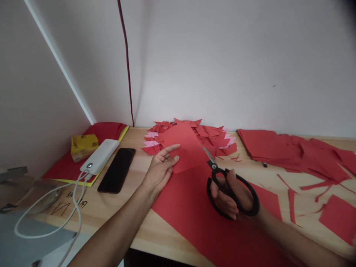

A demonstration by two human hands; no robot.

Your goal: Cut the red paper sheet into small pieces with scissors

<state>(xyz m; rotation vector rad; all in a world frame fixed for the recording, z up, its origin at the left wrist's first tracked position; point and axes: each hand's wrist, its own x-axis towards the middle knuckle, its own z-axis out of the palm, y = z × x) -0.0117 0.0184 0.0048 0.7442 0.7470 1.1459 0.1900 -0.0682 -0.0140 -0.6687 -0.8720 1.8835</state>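
Between the thumb and fingers of my left hand is a red paper piece, held up at a tilt. My right hand grips black-handled scissors, fingers through the loops. Their blade tips point up and left, close to the right edge of the piece; whether they touch it I cannot tell. Beneath both hands lies a large red paper sheet, running over the table's front edge. Behind the held piece sits a pile of folded red and pink paper shapes, partly hidden by it.
A stack of red paper lies at the back right, with thin paper strips and a red square nearer. On the left are a phone, a cabled white power bank, a yellow packet and coloured sheets.
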